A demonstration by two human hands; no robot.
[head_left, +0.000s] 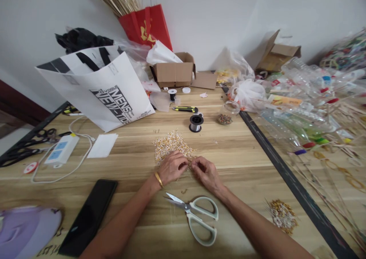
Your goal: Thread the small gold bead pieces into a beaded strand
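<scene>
My left hand (173, 166), with a gold bangle (159, 179) at the wrist, lies at the near edge of a pile of small gold and white beads (171, 142). Its thumb and forefinger are pinched together. Close beside it, my right hand (207, 174) pinches too, its fingertips almost meeting the left ones. Whatever sits between the fingertips is too small to make out. Just below the hands lie open scissors (187, 206) with pale handles. Beyond them stands a black spool of silvery wire (196, 124).
A bunch of gold and white beaded pieces (283, 216) lies at the right. Farther back are a jar of beads (225, 116), a yellow-black cutter (185, 109) and a cardboard box (174, 74). A black phone (90, 215) and a power strip (61, 151) are at left; plastic bottles (286, 125) crowd the right.
</scene>
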